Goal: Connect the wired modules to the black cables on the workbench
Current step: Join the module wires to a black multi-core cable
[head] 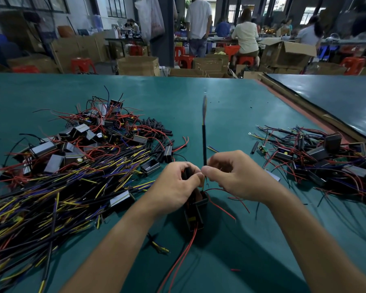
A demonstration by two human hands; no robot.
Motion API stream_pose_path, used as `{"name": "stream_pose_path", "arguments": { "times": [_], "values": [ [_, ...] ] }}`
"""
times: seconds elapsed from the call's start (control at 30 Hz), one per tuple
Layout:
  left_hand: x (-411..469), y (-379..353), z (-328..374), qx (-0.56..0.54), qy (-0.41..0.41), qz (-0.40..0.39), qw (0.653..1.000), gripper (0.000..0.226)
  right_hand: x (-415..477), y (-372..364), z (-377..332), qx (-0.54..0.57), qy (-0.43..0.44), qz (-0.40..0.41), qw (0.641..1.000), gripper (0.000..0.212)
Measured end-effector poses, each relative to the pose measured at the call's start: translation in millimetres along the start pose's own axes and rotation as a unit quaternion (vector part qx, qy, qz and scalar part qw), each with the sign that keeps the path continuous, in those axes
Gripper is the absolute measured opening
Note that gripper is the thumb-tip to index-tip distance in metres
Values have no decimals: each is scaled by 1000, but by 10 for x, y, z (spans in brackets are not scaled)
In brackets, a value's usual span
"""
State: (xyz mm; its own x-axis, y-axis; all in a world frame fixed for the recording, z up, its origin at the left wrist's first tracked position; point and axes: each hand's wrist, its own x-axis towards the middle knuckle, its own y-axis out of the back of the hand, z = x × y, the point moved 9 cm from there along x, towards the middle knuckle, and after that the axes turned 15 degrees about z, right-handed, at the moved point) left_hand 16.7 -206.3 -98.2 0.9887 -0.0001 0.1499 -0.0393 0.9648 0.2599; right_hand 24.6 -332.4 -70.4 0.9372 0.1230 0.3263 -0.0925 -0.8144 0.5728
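Note:
My left hand (178, 185) grips a black boxy module (195, 212) with red wires (179, 259) trailing toward me. My right hand (230, 174) pinches the lower end of a black cable (204, 142) that stands upright, its far end blurred. The two hands meet at the fingertips just above the module. A large heap of black cables with yellow and blue leads (57, 197) lies at the left. Behind that heap sit loose modules with red wires (76, 140).
A second pile of wired modules (325, 161) lies at the right on the green workbench (230, 106). Short black sleeves (156, 125) are scattered mid-table. A small yellow-tipped wire (159, 247) lies near my left forearm. Beyond the bench are cardboard boxes, red stools and people.

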Motion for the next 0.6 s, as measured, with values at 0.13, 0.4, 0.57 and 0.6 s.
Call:
{"name": "stream_pose_path", "arguments": {
  "times": [0.13,0.4,0.57,0.6],
  "values": [
    [-19,-8,27,-36,6,5,999,11,6,15,-35,62,10,13,998,26],
    [-23,25,67,-79,11,19,997,13,18,64,-60,95,4,34,995,20],
    [-19,-5,67,-39,6,1,999,15,11,114,-123,59,45,80,994,28],
    [-15,-10,63,-29,3,0,1000,17,7,115,-132,54,51,82,994,29]
  ]
}}
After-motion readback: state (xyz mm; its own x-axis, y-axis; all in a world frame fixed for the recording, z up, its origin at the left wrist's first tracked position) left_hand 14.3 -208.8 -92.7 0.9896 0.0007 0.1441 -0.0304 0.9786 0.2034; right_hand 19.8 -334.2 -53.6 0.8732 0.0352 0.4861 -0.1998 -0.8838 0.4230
